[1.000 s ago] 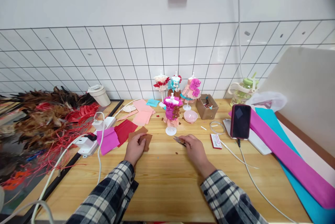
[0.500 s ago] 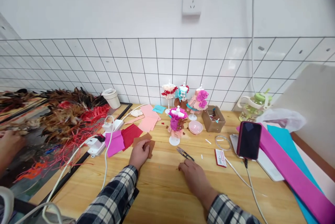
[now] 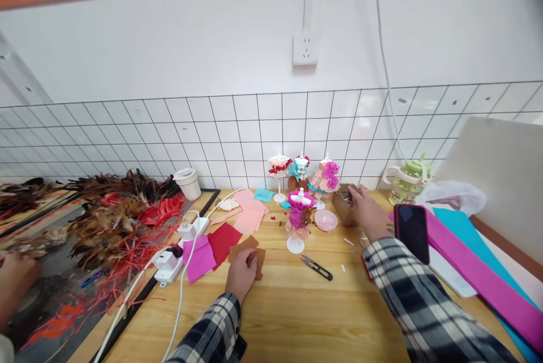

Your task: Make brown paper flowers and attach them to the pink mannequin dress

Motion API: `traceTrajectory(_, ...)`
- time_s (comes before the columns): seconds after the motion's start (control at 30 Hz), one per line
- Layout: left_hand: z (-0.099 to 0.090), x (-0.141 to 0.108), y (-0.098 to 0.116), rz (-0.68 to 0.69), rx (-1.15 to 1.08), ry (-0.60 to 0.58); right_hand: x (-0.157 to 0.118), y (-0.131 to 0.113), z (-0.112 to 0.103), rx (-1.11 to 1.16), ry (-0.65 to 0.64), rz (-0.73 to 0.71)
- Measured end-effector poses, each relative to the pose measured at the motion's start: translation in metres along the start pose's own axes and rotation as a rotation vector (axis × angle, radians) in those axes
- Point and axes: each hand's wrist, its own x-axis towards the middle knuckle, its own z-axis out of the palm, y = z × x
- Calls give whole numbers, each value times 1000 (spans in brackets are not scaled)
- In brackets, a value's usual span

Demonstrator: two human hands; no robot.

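My left hand rests on the brown paper pieces, its fingers curled and thumb pressed in; what lies between them is hidden. At the back right, my right hand reaches over the small brown box, fingers partly apart at its opening. A mini dress form in a magenta and pink paper dress stands on a white base in the middle. Thread snips lie in front of it. Beside the box is a pink bowl.
Three more dressed forms, one in pink with magenta flowers, stand behind. Magenta, red and pink paper lie left by a power strip. At right are a phone and a green-lidded bottle. Another person's hand is far left.
My right hand has left the spot near the snips and gone up and right to the brown box. My left hand stays on the brown paper. The camera view has tilted upward.
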Motion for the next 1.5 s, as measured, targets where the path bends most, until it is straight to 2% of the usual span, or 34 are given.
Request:
traceTrajectory(0.07,0,0,-2,7,-11,2,-49,-8,13,69,81,-69)
traceTrajectory(0.13,0,0,-3,8,-35,-3,-120,-14,28,146,70,-189)
traceTrajectory(0.23,-1,-1,-1,12,-66,-10,-225,-14,43,191,-133,-480)
traceTrajectory(0.27,-2,-1,0,19,-76,-17,-250,-13,45,188,-183,-515)
traceTrajectory(0.33,-4,-2,3,36,-103,-39,-279,-12,42,173,-271,-494)
traceTrajectory(0.4,-8,-5,7,70,-119,-58,-285,-14,35,166,-333,-410)
traceTrajectory(0.5,-13,-11,13,158,-114,-70,-278,-19,28,171,-389,-310)
traceTrajectory(0.57,-14,-17,17,177,-187,-103,-276,-23,25,184,-409,-279)
traceTrajectory(0.73,-8,-24,22,141,-313,-226,-283,-31,22,223,-396,-235)
traceTrajectory(1.0,0,-13,5,82,-377,-255,-279,-41,10,246,-377,-221)
traceTrajectory(1.17,-2,-22,16,115,-308,-339,-276,-43,5,238,-381,-245)
traceTrajectory(1.23,-7,-29,18,167,-236,-333,-275,-42,4,232,-380,-256)
traceTrajectory(1.33,-21,-47,9,306,1,-165,-273,-39,6,227,-380,-275)
traceTrajectory(1.4,-31,-63,-1,326,121,-91,-273,-36,9,225,-390,-284)
traceTrajectory(1.43,-35,-71,-6,358,157,-107,-273,-34,10,223,-397,-287)
traceTrajectory(1.5,-40,-83,-9,410,196,-218,-273,-32,12,221,-405,-284)
